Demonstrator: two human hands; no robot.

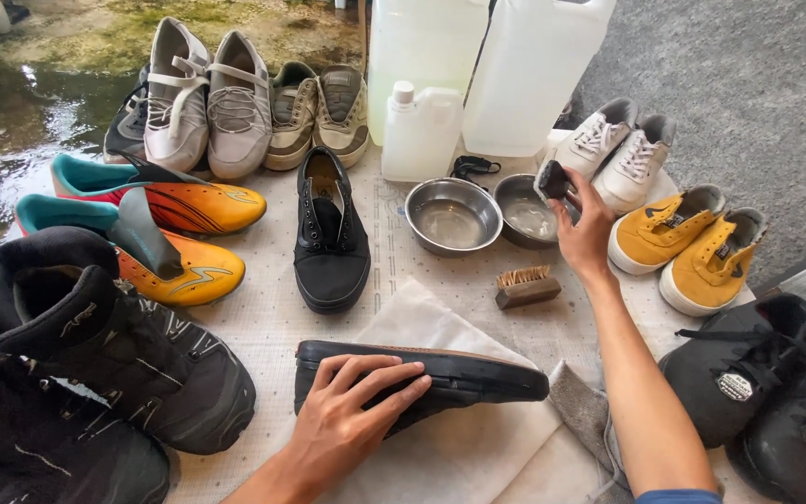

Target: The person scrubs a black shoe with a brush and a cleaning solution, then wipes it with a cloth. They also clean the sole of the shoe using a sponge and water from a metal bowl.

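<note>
Black shoe point(459, 375) lies on its side; small dark brush point(552, 179) over right bowl.

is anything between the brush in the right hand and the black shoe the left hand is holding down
Yes: a wooden brush lies on the mat between the right hand with its small brush and the black shoe under the left hand.

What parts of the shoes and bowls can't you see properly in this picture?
Head view only:
- Black canvas shoe lying on its side: the left hand covers its upper.
- Small dark brush: mostly hidden by the right hand; its bristles don't show.
- Right steel bowl: hand covers its rim; contents unclear.
- Tall white plastic jugs: tops cut off by the frame edge.
- Black boots: cut off at the bottom-left edge.
</note>
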